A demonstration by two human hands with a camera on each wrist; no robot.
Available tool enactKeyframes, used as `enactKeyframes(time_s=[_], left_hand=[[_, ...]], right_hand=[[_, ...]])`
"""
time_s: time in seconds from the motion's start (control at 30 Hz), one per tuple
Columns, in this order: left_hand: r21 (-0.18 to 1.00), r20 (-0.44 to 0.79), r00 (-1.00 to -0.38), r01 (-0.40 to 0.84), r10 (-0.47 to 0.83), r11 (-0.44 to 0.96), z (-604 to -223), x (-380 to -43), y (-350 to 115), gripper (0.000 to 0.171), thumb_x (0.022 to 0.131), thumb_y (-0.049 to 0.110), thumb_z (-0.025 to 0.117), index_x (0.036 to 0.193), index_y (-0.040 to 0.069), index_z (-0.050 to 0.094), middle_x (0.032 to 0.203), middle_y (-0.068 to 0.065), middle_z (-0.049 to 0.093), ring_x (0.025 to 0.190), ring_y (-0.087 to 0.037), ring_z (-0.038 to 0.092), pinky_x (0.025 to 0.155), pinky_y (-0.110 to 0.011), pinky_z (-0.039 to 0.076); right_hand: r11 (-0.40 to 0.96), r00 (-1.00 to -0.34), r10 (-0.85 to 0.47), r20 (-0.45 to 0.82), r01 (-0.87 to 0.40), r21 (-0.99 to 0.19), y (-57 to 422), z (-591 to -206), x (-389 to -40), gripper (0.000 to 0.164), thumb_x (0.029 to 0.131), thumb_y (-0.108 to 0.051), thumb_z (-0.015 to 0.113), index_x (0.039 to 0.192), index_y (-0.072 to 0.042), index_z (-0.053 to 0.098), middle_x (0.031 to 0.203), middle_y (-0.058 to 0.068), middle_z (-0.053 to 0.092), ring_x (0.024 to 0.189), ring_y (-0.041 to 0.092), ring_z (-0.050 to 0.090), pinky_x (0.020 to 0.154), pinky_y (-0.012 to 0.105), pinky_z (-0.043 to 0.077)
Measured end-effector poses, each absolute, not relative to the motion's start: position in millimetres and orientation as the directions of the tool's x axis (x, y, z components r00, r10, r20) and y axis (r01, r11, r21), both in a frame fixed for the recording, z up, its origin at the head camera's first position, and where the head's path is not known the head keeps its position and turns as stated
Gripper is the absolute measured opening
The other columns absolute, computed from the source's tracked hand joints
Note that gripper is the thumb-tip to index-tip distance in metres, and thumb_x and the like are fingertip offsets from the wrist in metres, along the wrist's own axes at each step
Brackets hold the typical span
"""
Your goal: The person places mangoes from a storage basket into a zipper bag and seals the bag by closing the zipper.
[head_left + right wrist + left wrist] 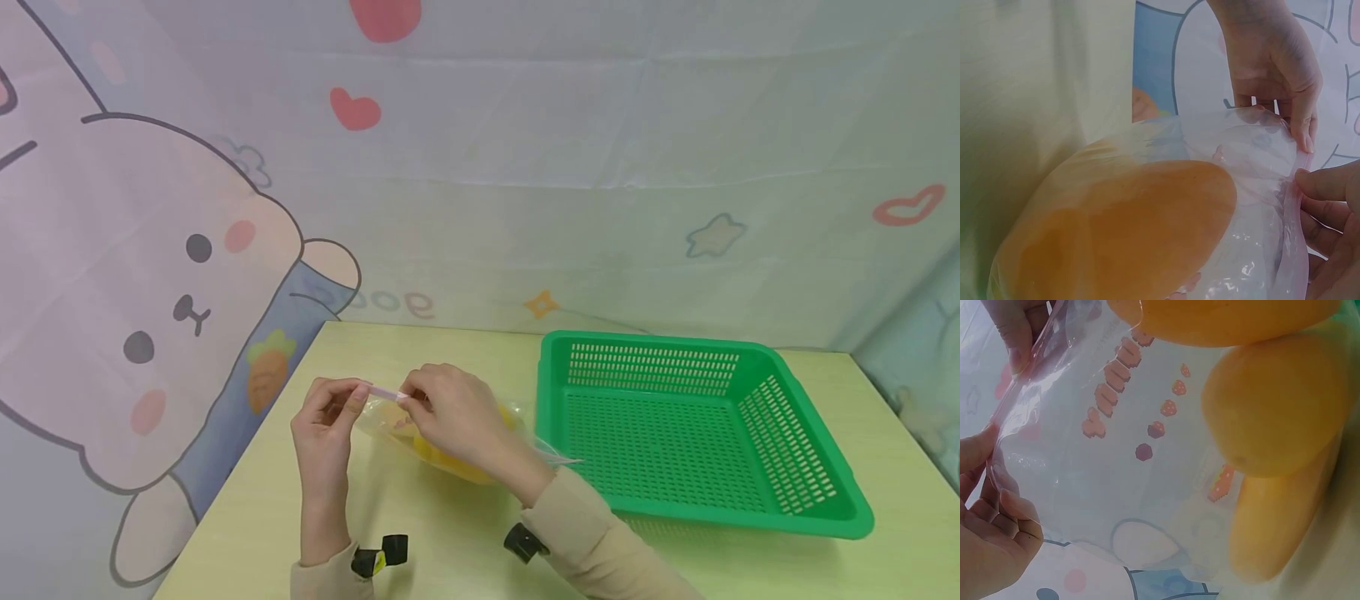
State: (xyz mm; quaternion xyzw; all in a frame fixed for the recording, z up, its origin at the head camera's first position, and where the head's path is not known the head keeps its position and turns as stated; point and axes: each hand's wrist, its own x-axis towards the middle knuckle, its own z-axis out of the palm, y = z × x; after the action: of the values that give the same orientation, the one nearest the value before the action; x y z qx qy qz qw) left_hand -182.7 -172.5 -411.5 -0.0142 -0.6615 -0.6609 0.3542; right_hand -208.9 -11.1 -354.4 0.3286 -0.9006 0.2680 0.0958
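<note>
A clear zip bag [1085,487] with a pink seal strip and small printed pictures holds several smooth yellow-orange fruits [1279,406] that look like mangoes. My left hand [326,425] pinches the pink strip at its left end between thumb and fingers. Close beside it, my right hand [453,412] pinches the same strip further along. In the right wrist view, a large orange fruit [1160,225] shows through the plastic, and the right hand's thumb and fingers [1329,184] hold the bag's edge. In the head view, my right hand and forearm hide part of the bag.
A green plastic basket [810,523] with slotted walls stands to the right of the bag on the pale yellow table [262,533]. Behind the table hangs a printed cloth [600,167] with a cartoon rabbit, hearts and stars.
</note>
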Motion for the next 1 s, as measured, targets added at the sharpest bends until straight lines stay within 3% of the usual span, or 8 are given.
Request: enactKeyframes(time_s=[1.0], left_hand=[[0.866,0.484,-0.743,0.482,-0.462,0.133,-411.2,-182.5,-174.4,0.017,0.088,0.006,0.067,0.093,-0.011,0.067,0.079,0.008,0.057,0.075,-0.008,0.055,0.071,-0.018,0.043]], right_hand=[[0.654,-0.75,-0.537,0.386,-0.659,-0.372,-2.2,-358.3,-204.9,0.013,0.092,-0.027,0.064,0.091,-0.016,0.072,0.078,-0.008,0.063,0.069,0.008,0.049,0.059,0.017,0.039]])
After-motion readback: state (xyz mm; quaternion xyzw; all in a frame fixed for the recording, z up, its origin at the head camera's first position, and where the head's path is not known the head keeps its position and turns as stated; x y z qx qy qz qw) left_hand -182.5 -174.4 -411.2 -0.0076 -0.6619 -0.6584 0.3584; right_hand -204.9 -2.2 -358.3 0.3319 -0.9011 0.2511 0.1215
